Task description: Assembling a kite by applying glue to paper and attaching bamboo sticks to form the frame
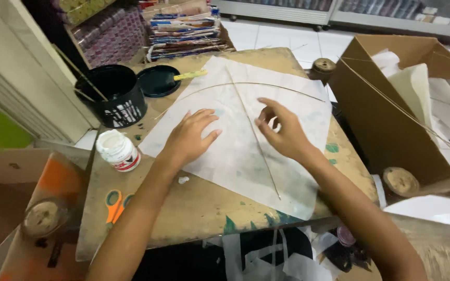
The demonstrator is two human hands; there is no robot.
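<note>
Left hand [191,136]: fingers spread and flat, palm down on the white paper sheet [235,151], gripping nothing. Right hand [282,130]: fingers loosely curled and parted above the sheet, just right of the straight spine stick [253,132]; whether the fingertips touch the paper cannot be told, and nothing is held. The sheet lies diamond-wise at the middle of the worn wooden table [194,213], one corner reaching the near edge. The spine stick runs from the far corner toward the near one; a bowed stick [266,86] arcs across the upper part.

Handling, as a judgement: the paper looks thin, light and easily torn or creased, so flat-palm pressure suits it better than pinching; the sticks appear slender, springy and liable to snap, best taken near their ends or at the crossing.

Surroundings: a white glue jar [118,150] and orange scissors [113,203] at the left; a black tub [113,96] with its lid [157,80] beyond; a cardboard box [391,114] at the right.
</note>
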